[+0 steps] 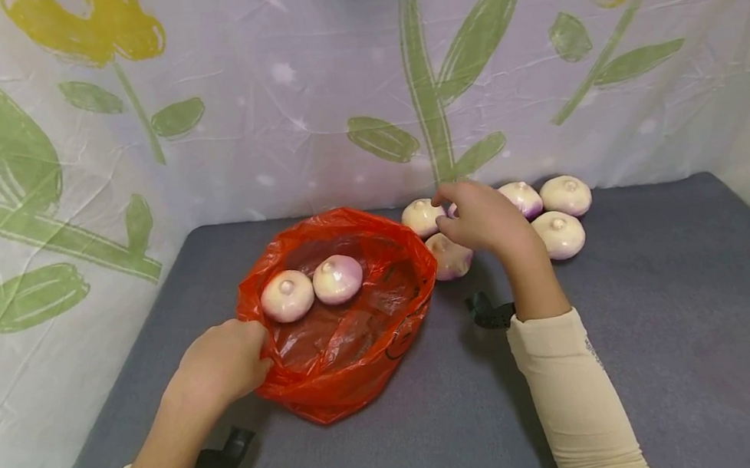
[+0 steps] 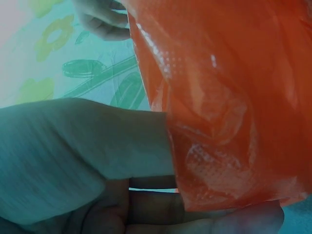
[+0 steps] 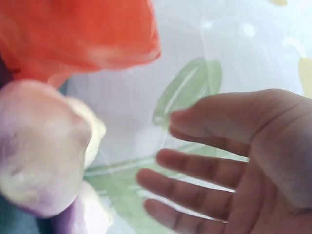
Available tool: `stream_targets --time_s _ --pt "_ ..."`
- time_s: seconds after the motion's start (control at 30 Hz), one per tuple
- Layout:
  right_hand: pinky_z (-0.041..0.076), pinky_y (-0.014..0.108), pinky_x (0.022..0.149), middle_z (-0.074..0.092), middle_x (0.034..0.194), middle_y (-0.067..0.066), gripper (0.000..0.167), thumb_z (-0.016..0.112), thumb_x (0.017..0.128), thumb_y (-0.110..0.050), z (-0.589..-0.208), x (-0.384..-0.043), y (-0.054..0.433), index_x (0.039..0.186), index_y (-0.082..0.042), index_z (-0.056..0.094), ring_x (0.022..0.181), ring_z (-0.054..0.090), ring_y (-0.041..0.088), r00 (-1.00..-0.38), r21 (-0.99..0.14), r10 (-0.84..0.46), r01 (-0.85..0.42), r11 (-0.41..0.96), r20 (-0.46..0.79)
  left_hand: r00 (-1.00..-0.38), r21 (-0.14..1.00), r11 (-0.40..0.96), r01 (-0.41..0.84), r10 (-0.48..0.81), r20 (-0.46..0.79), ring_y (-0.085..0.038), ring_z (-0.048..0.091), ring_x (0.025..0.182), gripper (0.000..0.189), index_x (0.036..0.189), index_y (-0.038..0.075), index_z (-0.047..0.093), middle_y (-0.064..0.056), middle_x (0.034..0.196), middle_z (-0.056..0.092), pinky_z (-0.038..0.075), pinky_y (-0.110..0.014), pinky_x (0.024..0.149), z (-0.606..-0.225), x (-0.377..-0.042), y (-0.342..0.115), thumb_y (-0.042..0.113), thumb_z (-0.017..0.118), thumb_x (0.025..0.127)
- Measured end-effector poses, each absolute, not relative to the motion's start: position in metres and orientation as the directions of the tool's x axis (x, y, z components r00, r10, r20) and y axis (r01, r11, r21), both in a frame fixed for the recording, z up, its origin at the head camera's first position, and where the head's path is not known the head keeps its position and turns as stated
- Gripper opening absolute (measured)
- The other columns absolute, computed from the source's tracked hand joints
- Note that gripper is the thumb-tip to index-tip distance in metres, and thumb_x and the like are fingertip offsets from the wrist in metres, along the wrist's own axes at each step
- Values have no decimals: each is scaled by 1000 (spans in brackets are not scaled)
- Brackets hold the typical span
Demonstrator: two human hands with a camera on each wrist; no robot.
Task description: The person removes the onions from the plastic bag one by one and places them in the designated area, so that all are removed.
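A red plastic bag [image 1: 358, 394] stands with its mouth spread wide, and two glossy cream-and-purple onions [image 1: 288, 296] lie inside it. My left hand [image 1: 223, 363] grips the bag's near left rim; in the left wrist view the red film [image 2: 219, 97] passes between thumb and fingers. Beyond the bag's right side, my right hand [image 1: 484, 214] hovers above several more onions [image 1: 559, 235]. It holds nothing: the right wrist view shows its fingers [image 3: 195, 187] spread apart, with an onion [image 3: 41, 146] a short way from the fingertips. One onion is partly hidden behind this hand.
The onions outside the bag sit near the back edge of the grey table [image 1: 670, 324]. Behind it hangs a white curtain [image 1: 251, 124] printed with flowers. Dark wrist-worn devices [image 1: 491, 313] show below the forearms.
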State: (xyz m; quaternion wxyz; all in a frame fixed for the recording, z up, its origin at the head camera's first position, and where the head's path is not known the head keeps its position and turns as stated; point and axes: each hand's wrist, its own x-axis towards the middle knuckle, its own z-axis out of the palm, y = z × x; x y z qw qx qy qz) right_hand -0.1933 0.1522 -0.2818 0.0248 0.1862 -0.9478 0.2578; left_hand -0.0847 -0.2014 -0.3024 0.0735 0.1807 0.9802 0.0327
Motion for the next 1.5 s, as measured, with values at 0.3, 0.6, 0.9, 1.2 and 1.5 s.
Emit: stream_targets --time_s 0.3,0.6,0.9,1.2,1.5 --pt "50 45 81 69 102 13 20 60 91 -13 -271 -175 114 105 -4 71 90 63 30 -848 -460 -355 -515 723 393 -927 92 940 328 339 -160 -19 43 55 27 66 15 55 1 59 47 38 -36 51 -298 -85 -200 11 77 82" --pt "50 39 84 68 99 5 17 65 90 -14 -287 -163 66 105 -9 70 94 63 22 -768 -326 -531 -635 700 357 -931 83 951 296 307 -196 -20 45 57 26 68 15 56 1 61 48 39 -38 53 -299 -83 -200 15 77 84" --pt "49 36 91 63 111 4 26 67 94 -22 -308 -163 47 119 -13 68 101 60 21 -736 -297 -648 -674 677 193 -932 69 952 297 305 -197 -20 46 58 26 68 16 55 1 63 49 39 -39 53 -300 -84 -201 17 76 84" --pt "41 42 107 50 145 10 54 71 91 -21 -316 -163 42 142 -15 55 127 52 28 -714 -318 -700 -658 683 -26 -932 69 953 296 303 -196 -20 45 58 26 68 15 55 1 63 48 39 -39 52 -300 -83 -201 16 76 84" --pt "48 34 81 52 106 5 41 72 90 -20 -321 -162 39 129 -15 61 91 52 22 -726 -296 -687 -662 689 25 -932 57 951 304 309 -187 -21 46 57 28 66 16 54 0 61 49 41 -41 52 -302 -85 -201 17 76 83"
